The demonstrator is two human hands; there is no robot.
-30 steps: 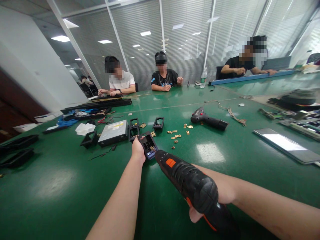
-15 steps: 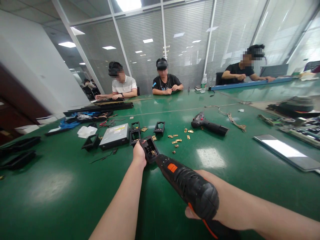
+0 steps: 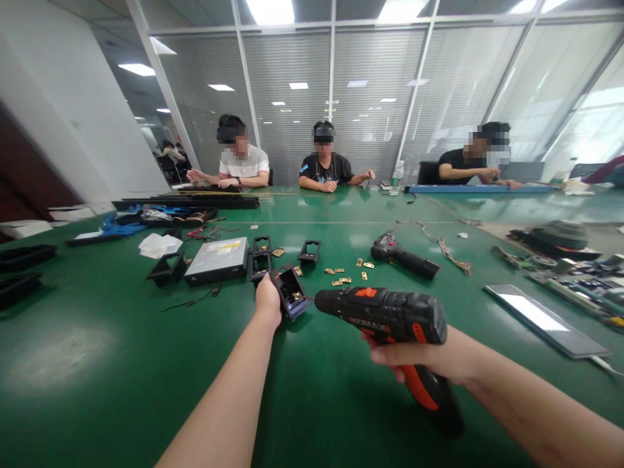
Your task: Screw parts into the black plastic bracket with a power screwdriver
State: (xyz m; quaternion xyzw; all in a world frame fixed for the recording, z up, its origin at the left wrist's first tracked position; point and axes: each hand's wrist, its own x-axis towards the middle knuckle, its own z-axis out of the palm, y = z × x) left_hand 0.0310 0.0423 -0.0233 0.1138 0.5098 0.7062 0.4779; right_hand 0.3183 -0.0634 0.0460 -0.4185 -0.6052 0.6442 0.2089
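Note:
My left hand (image 3: pixel 268 301) is closed around the left side of a black plastic housing (image 3: pixel 288 292), a box-like frame with its open side turned toward me. Small brass-coloured metal shows inside its lower part. In my right hand (image 3: pixel 414 354) is a black and orange cordless drill (image 3: pixel 380 314), gripped by its handle. The drill lies level and points left, its thin bit reaching the right edge of the housing; whether the tip touches anything inside is too small to tell. Several small brass plates (image 3: pixel 345 280) lie on the green table just beyond the drill.
A second cordless drill (image 3: pixel 404 255) rests farther back. Left of the housing are a silver disc drive (image 3: pixel 218 260) and several black frames (image 3: pixel 310 252). A tablet (image 3: pixel 545 320) with a cable and circuit boards (image 3: pixel 585 286) lie right. Three people sit across the table (image 3: pixel 146 364).
The drill has swung from slanting away from me to lying almost level, pointing left, with its bit at the housing. My head view has shifted slightly; the left hand keeps holding the housing.

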